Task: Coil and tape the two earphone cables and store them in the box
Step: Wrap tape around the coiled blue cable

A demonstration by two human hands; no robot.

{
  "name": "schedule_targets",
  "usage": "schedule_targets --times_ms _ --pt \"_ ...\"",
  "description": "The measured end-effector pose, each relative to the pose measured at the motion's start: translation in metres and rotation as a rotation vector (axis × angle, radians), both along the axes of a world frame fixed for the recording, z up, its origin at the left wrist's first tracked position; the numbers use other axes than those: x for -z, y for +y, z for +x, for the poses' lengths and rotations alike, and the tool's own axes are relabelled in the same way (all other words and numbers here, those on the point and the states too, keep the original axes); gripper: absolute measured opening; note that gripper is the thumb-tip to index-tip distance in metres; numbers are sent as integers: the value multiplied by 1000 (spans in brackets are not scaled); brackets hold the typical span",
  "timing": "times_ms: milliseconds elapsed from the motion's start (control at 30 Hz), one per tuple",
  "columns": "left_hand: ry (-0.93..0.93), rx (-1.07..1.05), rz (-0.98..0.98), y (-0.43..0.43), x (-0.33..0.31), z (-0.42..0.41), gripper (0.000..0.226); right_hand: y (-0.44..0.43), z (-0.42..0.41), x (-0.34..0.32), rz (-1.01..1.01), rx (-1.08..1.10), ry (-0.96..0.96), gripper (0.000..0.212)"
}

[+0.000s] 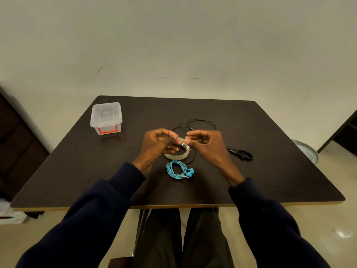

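A coiled blue earphone cable [178, 169] lies on the dark table [270, 171], near the front middle. Just behind it my left hand [160, 143] grips a roll of clear tape [178, 154] held above the table. My right hand [204, 145] pinches at the roll's upper edge with thumb and forefinger. A loose black earphone cable [201, 123] sprawls behind both hands, partly hidden by them. The clear plastic box [106, 118] with a red latch stands shut at the back left.
Black scissors [241, 153] lie to the right of my right hand. The table's front edge runs above my knees. A wall stands behind the table, and a round grey object [307, 149] sits on the floor at the right.
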State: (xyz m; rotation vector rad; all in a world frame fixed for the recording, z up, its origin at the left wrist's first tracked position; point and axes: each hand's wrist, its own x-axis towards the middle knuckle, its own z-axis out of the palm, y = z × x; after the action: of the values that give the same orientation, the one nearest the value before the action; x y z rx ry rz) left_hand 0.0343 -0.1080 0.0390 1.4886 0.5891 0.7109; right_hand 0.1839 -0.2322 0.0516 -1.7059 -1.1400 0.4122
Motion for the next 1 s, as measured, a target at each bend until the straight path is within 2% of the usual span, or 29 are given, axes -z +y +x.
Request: schedule_targets --times_ms 133,333,433,633,733,800,867,1000 --pt "18 19 107 0 0 -9 24 14 -6 2 16 -79 20 25" --pt "76 -11 287 -2 1 -18 18 20 -11 13 -14 -89 -20 15" --pt "101 -47 296 -2 4 -19 14 19 -15 15 -5 -75 -7 10" --pt "127 -109 308 -2 11 -21 16 17 -17 18 -11 -54 151 2" --pt "141 -154 275 -2 15 -24 19 17 -16 21 -74 -44 199 8" --pt "216 -218 308 -1 19 -26 17 15 -16 21 -80 -50 270 11" --pt "379 -233 378 -2 28 -26 17 14 -16 20 -63 -59 331 12" --pt "717 -215 584 -17 47 -21 38 11 -16 21 -47 -74 420 11"
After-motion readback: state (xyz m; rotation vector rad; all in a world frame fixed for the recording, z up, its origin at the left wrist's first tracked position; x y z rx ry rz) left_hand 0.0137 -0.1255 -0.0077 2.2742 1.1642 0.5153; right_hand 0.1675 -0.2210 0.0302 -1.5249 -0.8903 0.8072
